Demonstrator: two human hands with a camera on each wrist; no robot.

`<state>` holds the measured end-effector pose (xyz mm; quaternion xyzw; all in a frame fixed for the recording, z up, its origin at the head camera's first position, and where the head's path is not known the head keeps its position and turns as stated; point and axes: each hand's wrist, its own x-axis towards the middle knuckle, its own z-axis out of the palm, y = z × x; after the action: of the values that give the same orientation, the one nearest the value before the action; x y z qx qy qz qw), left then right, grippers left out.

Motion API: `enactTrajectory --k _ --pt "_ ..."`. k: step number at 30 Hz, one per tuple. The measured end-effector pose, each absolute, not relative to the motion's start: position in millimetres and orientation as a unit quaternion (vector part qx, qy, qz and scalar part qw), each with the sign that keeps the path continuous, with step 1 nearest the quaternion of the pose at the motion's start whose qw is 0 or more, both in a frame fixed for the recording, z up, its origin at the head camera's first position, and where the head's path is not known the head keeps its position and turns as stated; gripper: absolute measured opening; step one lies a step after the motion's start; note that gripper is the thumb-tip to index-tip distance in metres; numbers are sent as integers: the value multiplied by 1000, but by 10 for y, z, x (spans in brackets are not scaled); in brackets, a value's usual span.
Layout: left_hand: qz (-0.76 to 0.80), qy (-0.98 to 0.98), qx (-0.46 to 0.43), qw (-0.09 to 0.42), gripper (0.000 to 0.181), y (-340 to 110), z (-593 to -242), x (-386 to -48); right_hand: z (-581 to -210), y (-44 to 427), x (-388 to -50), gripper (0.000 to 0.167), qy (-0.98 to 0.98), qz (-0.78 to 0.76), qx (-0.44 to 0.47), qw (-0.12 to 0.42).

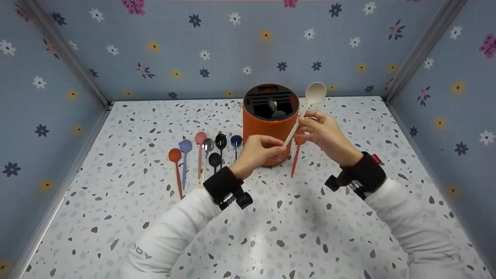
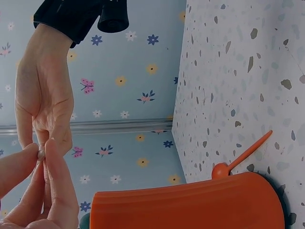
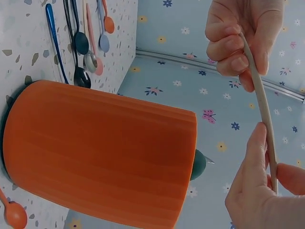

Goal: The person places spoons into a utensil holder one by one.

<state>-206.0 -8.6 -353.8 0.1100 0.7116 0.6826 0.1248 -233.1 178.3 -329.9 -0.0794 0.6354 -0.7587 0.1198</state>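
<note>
A beige spoon (image 1: 316,93) is held at a slant, bowl up, in front of the right side of an orange utensil holder (image 1: 255,130). With thumb and fingers my left hand (image 1: 257,154) pinches the end of its handle. Higher up, the right hand (image 1: 328,136) pinches the handle below the bowl. In the right wrist view the handle (image 3: 261,100) runs between both hands. Inside the holder's black slotted top stand a dark green spoon (image 1: 278,115) and a shiny spoon (image 1: 272,105).
Left of the holder lie several spoons: orange (image 1: 174,155), lavender (image 1: 186,146), pink (image 1: 200,137), silver (image 1: 208,145), black ones (image 1: 221,141) and blue (image 1: 236,140). Another orange spoon (image 1: 295,161) lies right of the holder. Flower-patterned walls (image 1: 232,46) enclose the speckled table (image 1: 271,232).
</note>
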Motion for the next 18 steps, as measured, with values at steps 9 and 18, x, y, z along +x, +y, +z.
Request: enactTrajectory --k 9,18 --pt "694 703 116 101 18 -80 -3503 -2099 -3223 1792 -2369 21 633 -761 -94 103" --pt "695 704 116 95 20 -119 -3523 -2112 -3108 1817 -2455 22 622 -771 -110 83"
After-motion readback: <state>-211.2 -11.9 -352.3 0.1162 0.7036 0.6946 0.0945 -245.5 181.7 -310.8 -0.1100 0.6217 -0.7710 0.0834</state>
